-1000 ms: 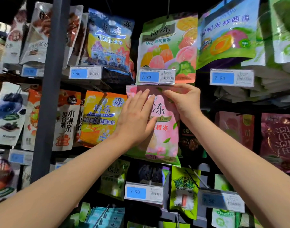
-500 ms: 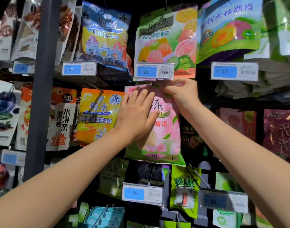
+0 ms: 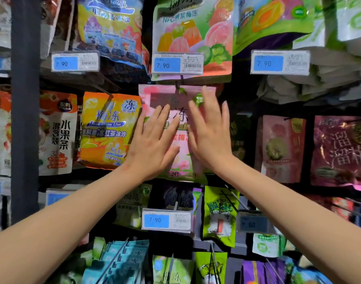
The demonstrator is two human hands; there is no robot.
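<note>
Two hands, one pink pouch

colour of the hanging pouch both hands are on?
The pouch is mostly pink, with a dark band near the top and green along the bottom edge. Head view.

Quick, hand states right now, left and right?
Left hand: open, fingers straight, flat on the pink bag.
Right hand: open, fingers straight, over the same bag; blurred, contact unclear.
</note>
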